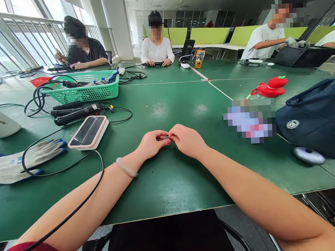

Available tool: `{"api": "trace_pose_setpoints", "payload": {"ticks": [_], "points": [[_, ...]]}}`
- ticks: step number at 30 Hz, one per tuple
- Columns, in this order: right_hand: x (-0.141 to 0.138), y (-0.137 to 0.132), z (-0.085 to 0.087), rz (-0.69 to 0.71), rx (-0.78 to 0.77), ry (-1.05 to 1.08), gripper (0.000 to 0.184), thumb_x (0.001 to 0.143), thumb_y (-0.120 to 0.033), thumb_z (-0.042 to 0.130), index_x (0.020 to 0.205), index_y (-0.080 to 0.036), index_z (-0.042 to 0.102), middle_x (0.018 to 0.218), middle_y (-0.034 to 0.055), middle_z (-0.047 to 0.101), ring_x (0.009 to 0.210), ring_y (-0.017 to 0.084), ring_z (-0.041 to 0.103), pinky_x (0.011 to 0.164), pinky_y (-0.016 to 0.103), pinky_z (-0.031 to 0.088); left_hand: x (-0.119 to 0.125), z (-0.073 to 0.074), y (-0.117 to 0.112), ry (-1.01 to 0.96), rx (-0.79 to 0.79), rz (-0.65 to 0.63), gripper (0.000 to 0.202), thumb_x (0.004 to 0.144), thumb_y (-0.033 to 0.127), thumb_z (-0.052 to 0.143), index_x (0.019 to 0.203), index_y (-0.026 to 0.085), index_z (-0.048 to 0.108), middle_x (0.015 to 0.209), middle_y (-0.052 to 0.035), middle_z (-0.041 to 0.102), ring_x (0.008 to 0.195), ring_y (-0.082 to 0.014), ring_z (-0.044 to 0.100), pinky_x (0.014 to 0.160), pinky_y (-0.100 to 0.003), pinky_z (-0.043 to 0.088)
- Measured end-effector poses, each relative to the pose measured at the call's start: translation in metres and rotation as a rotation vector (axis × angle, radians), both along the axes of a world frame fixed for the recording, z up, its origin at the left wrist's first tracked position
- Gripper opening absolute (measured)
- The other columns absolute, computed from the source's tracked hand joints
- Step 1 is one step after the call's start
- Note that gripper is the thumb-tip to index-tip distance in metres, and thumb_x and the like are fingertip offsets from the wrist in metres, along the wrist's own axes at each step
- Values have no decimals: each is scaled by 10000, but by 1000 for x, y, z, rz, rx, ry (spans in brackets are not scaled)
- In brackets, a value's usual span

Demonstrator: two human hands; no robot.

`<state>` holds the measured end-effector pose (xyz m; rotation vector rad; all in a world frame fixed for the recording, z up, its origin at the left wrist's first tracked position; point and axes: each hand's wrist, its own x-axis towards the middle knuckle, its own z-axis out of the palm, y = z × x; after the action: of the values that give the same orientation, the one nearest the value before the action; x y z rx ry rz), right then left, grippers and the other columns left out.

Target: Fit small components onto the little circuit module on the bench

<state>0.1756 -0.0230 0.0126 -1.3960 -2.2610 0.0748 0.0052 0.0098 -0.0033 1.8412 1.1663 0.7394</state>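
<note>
My left hand (153, 145) and my right hand (188, 140) meet fingertip to fingertip just above the green table (165, 193). Between the left thumb and forefinger shows a tiny, dark, shiny piece (167, 138), too small to name. The right thumb and fingers are pinched together against its right end and hide part of it. Both hands are closed. A pale bangle (126, 167) circles my left wrist.
Left lie a phone-like device (88, 132), work gloves (29, 159), black handheld tools (77, 113) and a green basket (84, 93); a black cable (102, 170) crosses my left arm. Right stand a navy bag (316, 121) and a red-lidded bottle (268, 89). Several people sit or stand around the table.
</note>
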Motion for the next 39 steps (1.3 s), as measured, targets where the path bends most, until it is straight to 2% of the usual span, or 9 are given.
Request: {"api": "trace_pose_setpoints", "payload": {"ticks": [9, 18, 24, 30, 39], "points": [[2, 0, 1, 22, 9, 38, 185, 898, -154, 492, 851, -191, 667, 918, 29, 639, 770, 130, 579, 667, 247, 414, -1, 0, 1, -24, -24, -6, 342, 682, 347, 675, 979, 178, 709, 780, -15, 687, 738, -156, 588, 734, -283, 445], [4, 1, 2, 46, -45, 201, 177, 867, -148, 527, 807, -195, 687, 873, 25, 639, 767, 129, 567, 683, 253, 419, -2, -1, 1, -41, 1, 1, 354, 680, 380, 676, 977, 192, 716, 731, -6, 662, 693, -146, 561, 686, -274, 430], [3, 2, 1, -10, -121, 320, 101, 804, -184, 605, 740, -199, 682, 736, 1, 602, 643, 114, 507, 620, 252, 393, -2, -1, 2, -61, -8, -9, 347, 683, 368, 677, 975, 185, 716, 711, -6, 657, 657, -138, 547, 661, -272, 425], [1, 2, 0, -57, -196, 380, 102, 794, -239, 616, 722, -195, 674, 705, -9, 586, 615, 109, 491, 593, 245, 382, -1, 1, 0, -47, -29, -12, 341, 680, 355, 683, 972, 183, 718, 734, -11, 677, 682, -144, 571, 676, -275, 435], [-2, 1, -3, -13, -127, 217, 121, 858, -192, 539, 773, -178, 623, 809, 22, 592, 704, 123, 518, 641, 248, 383, 0, 0, 0, -87, -70, -16, 321, 653, 311, 707, 941, 170, 712, 822, -34, 719, 785, -175, 634, 764, -299, 479]]}}
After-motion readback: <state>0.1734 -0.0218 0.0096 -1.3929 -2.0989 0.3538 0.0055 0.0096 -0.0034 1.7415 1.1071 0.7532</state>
